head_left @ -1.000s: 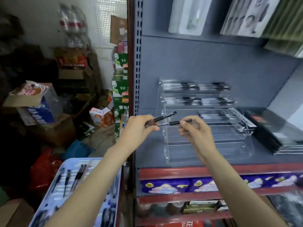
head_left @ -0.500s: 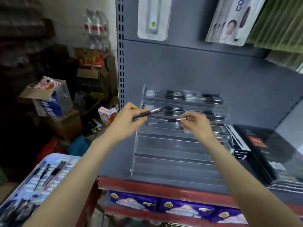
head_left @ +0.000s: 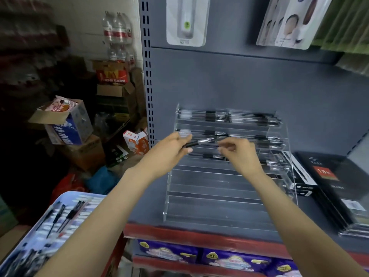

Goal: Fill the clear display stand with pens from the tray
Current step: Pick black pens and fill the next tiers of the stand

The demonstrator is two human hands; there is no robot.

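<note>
The pen (head_left: 199, 142), black with a clear silver end, is lying level before the stand's (head_left: 229, 188) third tier; the left hand (head_left: 171, 150) is gripping it, while the right hand (head_left: 239, 152) is hovering beside with fingers loosely curled, holding nothing visible.

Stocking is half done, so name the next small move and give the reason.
Probably lay the pen from the left hand onto the third tier of the stand. The top two tiers look full, the third holds few pens, the lower tiers are bare, and the right hand looks empty.

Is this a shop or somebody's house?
Probably a small shop with its stockroom: grey metal slotted shelving, a clear acrylic pen display stand, packaged goods hanging above, and stacked cardboard boxes.
</note>
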